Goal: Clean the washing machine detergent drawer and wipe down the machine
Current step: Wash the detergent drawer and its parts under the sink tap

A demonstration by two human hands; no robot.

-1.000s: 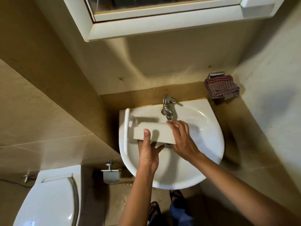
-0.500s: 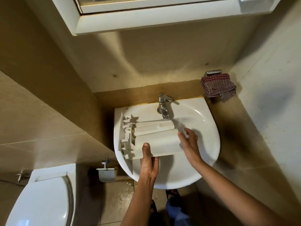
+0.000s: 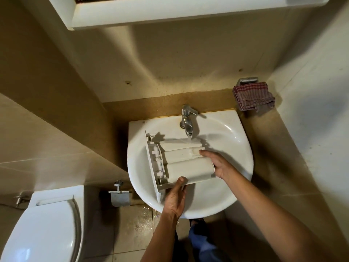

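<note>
We count two bare hands on one thing: the left hand [image 3: 174,197] and the right hand [image 3: 217,165] hold a single white plastic detergent drawer [image 3: 187,163] over the bowl of one white ceramic basin [image 3: 243,148]. The drawer shows three rounded ridges along its length, and its flat front panel points left and towards us. One chrome tap [image 3: 186,120] stands at the back of the basin, and a thin stream of water [image 3: 189,137] from it falls on the drawer's far right corner. Further out we count one red-and-white checked cloth [image 3: 253,97] hanging on the wall right of the basin, one metal paper holder [image 3: 120,193] on the wall to its left, one white toilet [image 3: 41,229] at bottom left, and one white cabinet [image 3: 170,12] overhead.

A second ago the drawer showed us a single flat face. Half a second ago the ridges had come round to face us, and the right hand touched only the far right corner with its fingertips. Now that hand has slid nearer and takes the whole right end, and the front panel has swung closer to us.

The left hand comes up from below, with its thumb pressed on top of the near edge beside the front panel and its fingers tucked underneath out of sight. The right hand reaches in from the right, thumb laid across the middle ridge and palm against the drawer's end. Its fingers are hidden behind it.
</note>
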